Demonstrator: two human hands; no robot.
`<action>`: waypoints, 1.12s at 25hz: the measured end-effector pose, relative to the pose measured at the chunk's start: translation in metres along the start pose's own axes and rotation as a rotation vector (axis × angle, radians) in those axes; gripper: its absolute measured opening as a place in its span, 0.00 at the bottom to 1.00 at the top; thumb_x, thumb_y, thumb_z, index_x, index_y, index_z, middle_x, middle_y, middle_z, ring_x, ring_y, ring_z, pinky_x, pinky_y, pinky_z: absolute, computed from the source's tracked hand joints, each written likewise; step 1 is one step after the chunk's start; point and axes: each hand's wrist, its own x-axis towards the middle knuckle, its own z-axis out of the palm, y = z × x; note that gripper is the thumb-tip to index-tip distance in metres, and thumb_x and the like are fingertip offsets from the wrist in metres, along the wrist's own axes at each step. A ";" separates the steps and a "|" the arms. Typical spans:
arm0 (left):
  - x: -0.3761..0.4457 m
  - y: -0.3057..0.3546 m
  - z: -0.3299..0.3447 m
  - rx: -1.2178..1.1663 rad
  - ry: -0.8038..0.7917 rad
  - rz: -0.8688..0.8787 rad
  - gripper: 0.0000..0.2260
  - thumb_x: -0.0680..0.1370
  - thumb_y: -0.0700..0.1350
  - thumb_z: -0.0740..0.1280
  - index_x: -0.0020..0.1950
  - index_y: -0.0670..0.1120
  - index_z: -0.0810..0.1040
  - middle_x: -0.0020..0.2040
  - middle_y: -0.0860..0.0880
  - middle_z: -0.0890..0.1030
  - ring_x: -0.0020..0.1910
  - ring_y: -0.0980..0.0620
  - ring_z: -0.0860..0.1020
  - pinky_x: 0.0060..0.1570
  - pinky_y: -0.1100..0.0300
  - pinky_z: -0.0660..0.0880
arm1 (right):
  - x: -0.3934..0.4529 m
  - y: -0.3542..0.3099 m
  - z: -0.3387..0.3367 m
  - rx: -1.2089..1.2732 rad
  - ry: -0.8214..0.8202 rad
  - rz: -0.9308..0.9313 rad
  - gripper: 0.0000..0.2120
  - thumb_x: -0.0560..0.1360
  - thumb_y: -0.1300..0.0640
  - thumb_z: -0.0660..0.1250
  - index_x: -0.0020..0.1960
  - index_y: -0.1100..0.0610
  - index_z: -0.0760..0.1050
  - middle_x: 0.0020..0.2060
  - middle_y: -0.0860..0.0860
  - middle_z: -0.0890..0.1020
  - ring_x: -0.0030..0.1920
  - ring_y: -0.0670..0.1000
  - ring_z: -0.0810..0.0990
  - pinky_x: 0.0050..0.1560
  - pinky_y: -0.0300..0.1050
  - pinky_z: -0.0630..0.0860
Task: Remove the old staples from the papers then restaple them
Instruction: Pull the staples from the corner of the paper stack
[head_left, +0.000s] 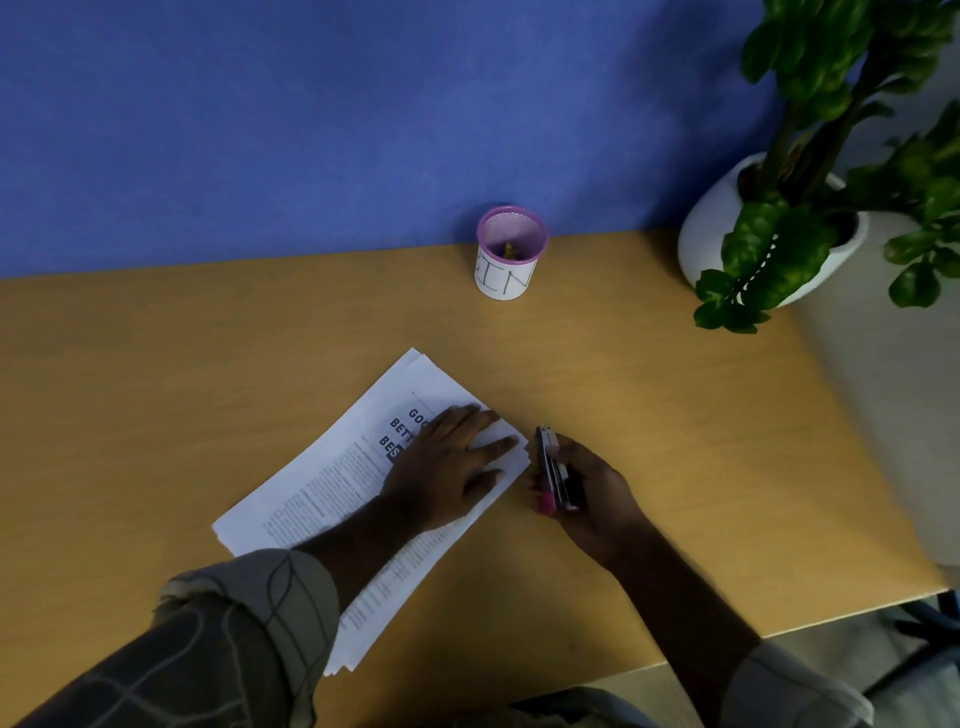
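The papers (332, 483) lie slanted on the counter (649, 389), a loose stack with fanned edges. The left hand (447, 462) presses flat on their near corner, fingers straight. The right hand (592, 493) grips a stapler (553, 470) just beside that corner, not yet over it. The likely risk is the sheets sliding out of line as the stapler goes on, so the staple catches only some pages. A mesh bin (511, 254) stands well behind.
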 end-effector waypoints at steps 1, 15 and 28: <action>0.001 -0.001 0.000 -0.015 -0.011 0.004 0.22 0.81 0.60 0.57 0.75 0.60 0.66 0.78 0.50 0.66 0.78 0.47 0.61 0.75 0.48 0.56 | 0.000 0.001 -0.001 -0.030 -0.005 -0.014 0.10 0.77 0.57 0.66 0.53 0.57 0.84 0.45 0.57 0.84 0.40 0.53 0.82 0.38 0.47 0.79; 0.002 0.002 -0.003 -0.014 0.040 -0.033 0.23 0.81 0.62 0.56 0.74 0.57 0.70 0.78 0.50 0.66 0.78 0.48 0.60 0.77 0.52 0.50 | 0.002 0.051 0.021 -1.285 0.473 -0.700 0.11 0.76 0.62 0.67 0.57 0.56 0.80 0.45 0.52 0.82 0.43 0.51 0.79 0.40 0.43 0.74; 0.004 -0.002 -0.002 -0.040 0.073 -0.057 0.22 0.80 0.61 0.59 0.73 0.58 0.71 0.76 0.48 0.68 0.77 0.45 0.62 0.77 0.46 0.57 | 0.015 0.054 0.032 -1.362 0.454 -0.789 0.07 0.76 0.62 0.67 0.53 0.60 0.80 0.41 0.53 0.80 0.40 0.49 0.73 0.36 0.36 0.63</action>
